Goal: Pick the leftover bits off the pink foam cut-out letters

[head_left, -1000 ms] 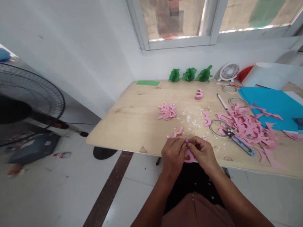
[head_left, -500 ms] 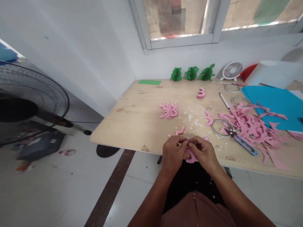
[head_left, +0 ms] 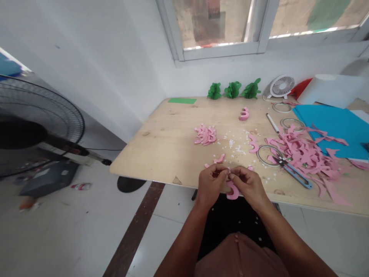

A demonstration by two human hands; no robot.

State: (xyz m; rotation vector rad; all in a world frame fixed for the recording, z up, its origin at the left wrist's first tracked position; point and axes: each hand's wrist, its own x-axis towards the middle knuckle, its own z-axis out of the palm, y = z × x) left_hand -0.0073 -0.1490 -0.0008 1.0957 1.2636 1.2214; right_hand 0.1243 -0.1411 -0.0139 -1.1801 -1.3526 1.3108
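Two bare hands, the left hand and the right hand, meet at the near edge of the pale plywood tabletop in the head view. Both grips are clenched in a tight pinch, fingertips closing from either side on a curved pink cut-out, whose lower curve hangs below the hands, just over the edge. The fingers hide exactly where they touch it.

To the far left of the hands lies a heap of small pink crescents, and a single pink crescent rests just beyond the left hand. White paper crumbs are scattered between them and a tangle of pink paper offcuts on the right. Blue-handled metal snips lie on those offcuts, beside a thin wire ring.

The step in hand looks like fine shaping of this one piece; the next move would seem to call for a steady pinch and careful fingertip control.
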